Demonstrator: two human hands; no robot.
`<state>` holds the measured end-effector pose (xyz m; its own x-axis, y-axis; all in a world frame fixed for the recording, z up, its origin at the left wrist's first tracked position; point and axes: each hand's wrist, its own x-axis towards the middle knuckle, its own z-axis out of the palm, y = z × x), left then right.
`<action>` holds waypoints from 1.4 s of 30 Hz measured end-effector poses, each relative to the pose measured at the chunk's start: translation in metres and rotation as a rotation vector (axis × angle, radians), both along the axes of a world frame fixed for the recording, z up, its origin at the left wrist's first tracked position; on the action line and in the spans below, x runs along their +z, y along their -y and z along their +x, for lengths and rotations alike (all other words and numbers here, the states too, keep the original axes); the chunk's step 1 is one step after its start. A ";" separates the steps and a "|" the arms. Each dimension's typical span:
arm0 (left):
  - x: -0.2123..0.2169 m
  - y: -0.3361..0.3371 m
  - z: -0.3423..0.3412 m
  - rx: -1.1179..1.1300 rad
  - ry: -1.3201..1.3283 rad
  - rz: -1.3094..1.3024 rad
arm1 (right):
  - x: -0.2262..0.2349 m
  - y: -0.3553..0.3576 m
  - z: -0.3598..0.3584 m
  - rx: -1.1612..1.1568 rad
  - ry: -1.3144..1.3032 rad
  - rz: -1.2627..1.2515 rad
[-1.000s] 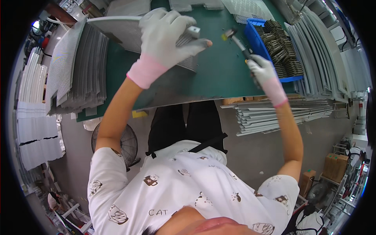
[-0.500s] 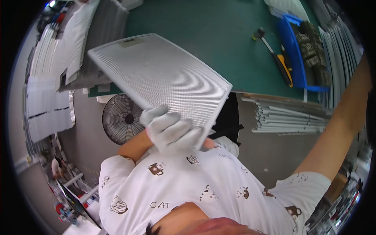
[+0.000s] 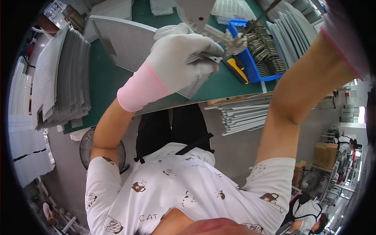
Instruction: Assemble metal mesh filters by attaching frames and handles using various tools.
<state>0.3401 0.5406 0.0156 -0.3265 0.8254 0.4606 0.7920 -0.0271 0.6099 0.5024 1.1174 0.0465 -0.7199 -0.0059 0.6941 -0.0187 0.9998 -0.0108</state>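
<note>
My left hand (image 3: 178,58), in a white glove with a pink cuff, is closed on a framed mesh panel (image 3: 131,45). The panel stands tilted over the green table, its lower corner showing below my hand. A small dark metal piece (image 3: 209,58) shows at the fingertips; whether it is held too, I cannot tell. Just above and right of this hand hangs a pale jointed device (image 3: 199,15) with a grey, knobbly end. My right hand (image 3: 350,41) is raised at the upper right edge; only part of its glove shows and its fingers are out of sight.
A blue bin (image 3: 254,72) of small metal parts sits on the green table (image 3: 100,80), beside a hammer's yellow-black handle (image 3: 238,70). Stacked mesh sheets (image 3: 64,74) stand at left. White strips (image 3: 243,119) lie beneath the table edge, near a floor fan (image 3: 87,147). Another person (image 3: 307,209) is at lower right.
The panel has moved away from my body, out over the table, with my left hand on it. The pale device has come into view above, and the scene has shifted as my head moved.
</note>
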 end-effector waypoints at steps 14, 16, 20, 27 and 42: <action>-0.009 0.018 -0.002 -0.053 0.091 0.050 | 0.042 0.250 -0.039 0.235 -0.055 -0.274; -0.009 0.022 0.002 -0.044 0.142 0.044 | 0.032 0.322 -0.064 0.282 -0.072 -0.331; -0.013 0.027 0.007 -0.002 0.114 0.061 | 0.028 0.401 -0.084 0.357 -0.115 -0.439; -0.016 0.032 0.014 0.001 0.109 0.081 | 0.048 0.436 -0.103 0.504 -0.218 -0.610; -0.018 0.035 0.005 0.129 -0.511 -0.006 | 0.099 0.473 -0.079 1.005 -0.239 -1.713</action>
<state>0.3451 0.5053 -0.0020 -0.1601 0.7964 0.5832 0.9852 0.0920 0.1448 0.4233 0.6448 0.1458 -0.7920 0.3771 0.4801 -0.6077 -0.4113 -0.6794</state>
